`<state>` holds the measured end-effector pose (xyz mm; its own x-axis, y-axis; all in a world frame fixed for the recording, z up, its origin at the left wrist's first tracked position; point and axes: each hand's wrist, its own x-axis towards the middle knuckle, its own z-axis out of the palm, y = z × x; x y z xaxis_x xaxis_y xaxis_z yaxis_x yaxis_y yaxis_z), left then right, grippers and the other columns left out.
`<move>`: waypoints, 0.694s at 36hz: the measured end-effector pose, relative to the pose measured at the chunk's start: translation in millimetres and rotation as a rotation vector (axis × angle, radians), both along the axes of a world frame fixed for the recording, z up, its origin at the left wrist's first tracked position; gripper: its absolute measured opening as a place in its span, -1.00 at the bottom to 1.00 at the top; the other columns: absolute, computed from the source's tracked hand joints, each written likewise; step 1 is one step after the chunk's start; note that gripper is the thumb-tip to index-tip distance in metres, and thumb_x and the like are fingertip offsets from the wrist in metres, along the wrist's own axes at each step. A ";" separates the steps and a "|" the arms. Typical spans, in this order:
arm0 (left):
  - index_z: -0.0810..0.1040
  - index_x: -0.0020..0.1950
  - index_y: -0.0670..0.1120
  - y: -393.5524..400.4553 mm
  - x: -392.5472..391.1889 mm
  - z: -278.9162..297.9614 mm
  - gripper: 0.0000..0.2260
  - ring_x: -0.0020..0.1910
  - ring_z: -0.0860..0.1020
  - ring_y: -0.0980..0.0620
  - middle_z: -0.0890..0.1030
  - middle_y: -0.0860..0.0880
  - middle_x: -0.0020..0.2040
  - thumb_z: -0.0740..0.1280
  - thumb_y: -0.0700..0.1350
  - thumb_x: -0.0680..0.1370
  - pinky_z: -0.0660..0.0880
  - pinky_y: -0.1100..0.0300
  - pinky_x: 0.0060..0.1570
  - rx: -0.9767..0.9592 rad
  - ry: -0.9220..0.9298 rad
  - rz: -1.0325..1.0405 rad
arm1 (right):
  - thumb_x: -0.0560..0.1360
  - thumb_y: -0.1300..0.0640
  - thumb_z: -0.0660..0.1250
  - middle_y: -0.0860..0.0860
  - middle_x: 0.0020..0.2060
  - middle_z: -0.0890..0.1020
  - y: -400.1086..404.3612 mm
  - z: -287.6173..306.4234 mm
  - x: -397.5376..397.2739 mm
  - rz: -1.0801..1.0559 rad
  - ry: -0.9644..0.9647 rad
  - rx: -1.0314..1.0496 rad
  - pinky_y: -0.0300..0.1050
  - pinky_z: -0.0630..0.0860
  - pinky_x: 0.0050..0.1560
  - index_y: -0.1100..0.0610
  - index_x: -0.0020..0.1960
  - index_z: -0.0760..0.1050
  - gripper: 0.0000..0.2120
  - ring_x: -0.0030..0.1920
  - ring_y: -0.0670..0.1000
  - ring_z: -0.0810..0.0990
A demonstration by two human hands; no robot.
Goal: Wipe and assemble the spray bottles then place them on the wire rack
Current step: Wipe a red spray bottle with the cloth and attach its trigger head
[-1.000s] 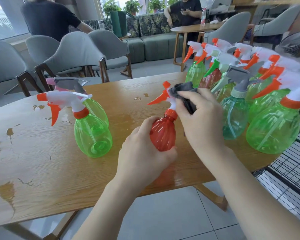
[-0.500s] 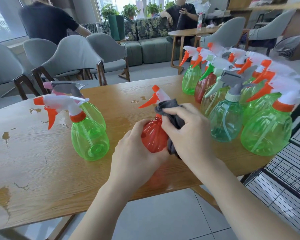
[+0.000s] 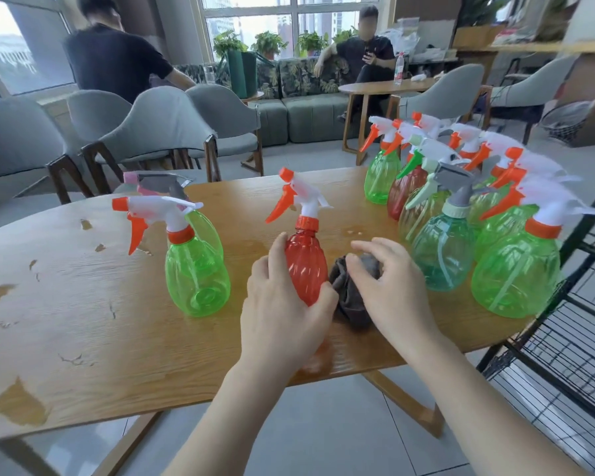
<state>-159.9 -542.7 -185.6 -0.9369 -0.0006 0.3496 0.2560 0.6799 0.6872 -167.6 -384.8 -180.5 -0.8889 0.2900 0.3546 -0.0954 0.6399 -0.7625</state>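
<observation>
Standing upright on the table (image 3: 83, 321), the red spray bottle (image 3: 304, 266) is gripped around its body by the left hand (image 3: 282, 314). The right hand (image 3: 389, 290) rests curled on the grey cloth (image 3: 349, 300) just beside it. More bottles (image 3: 461, 214) cluster at right.

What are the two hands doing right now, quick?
Left hand: gripping the red spray bottle around its body.
Right hand: fingers curled on the dark cloth on the table.
</observation>
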 end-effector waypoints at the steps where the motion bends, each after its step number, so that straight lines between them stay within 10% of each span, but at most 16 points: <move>1: 0.06 0.62 0.17 0.7 1.7 -0.6 -0.23 0.34 0.45 -0.10 0.35 0.00 0.41 0.32 0.23 0.48 0.48 0.01 0.16 0.005 -0.005 -0.003 | 0.64 -0.03 0.33 -0.01 0.37 0.51 -2.0 3.0 1.7 -0.004 0.030 -0.005 -0.18 0.36 0.37 -0.01 0.32 0.61 -0.71 0.37 -0.04 0.47; 10: 0.09 0.66 0.07 7.6 10.2 -3.8 -0.19 0.42 0.27 -0.14 0.27 -0.08 0.46 0.47 0.10 0.53 0.40 -0.04 0.31 -0.003 0.015 0.023 | 0.63 -0.18 0.28 -0.17 -0.15 0.56 -29.6 52.5 6.2 0.067 0.164 -0.048 -0.53 0.38 -0.22 0.01 0.44 0.44 -0.54 -0.10 -0.35 0.53; 18: 0.06 0.66 0.06 6.7 15.9 0.3 -0.08 0.40 0.26 -0.15 0.25 -0.09 0.46 0.56 0.05 0.46 0.46 -0.04 0.29 -0.088 0.031 0.034 | 0.58 -0.37 0.23 -0.04 0.04 0.68 -46.9 90.7 -1.5 0.032 0.103 0.170 0.06 0.65 0.04 0.00 0.41 0.48 -0.42 0.07 0.01 0.65; 25: 0.15 0.64 -0.03 1.7 21.9 -2.3 -0.16 0.33 0.27 -0.23 0.26 -0.18 0.44 0.53 -0.02 0.47 0.45 -0.10 0.24 -0.142 0.073 0.046 | 0.64 -0.20 0.25 0.00 -0.14 0.59 -47.2 87.7 1.4 -0.198 0.096 0.205 -0.12 0.40 -0.37 0.15 0.38 0.33 -0.50 -0.20 0.05 0.57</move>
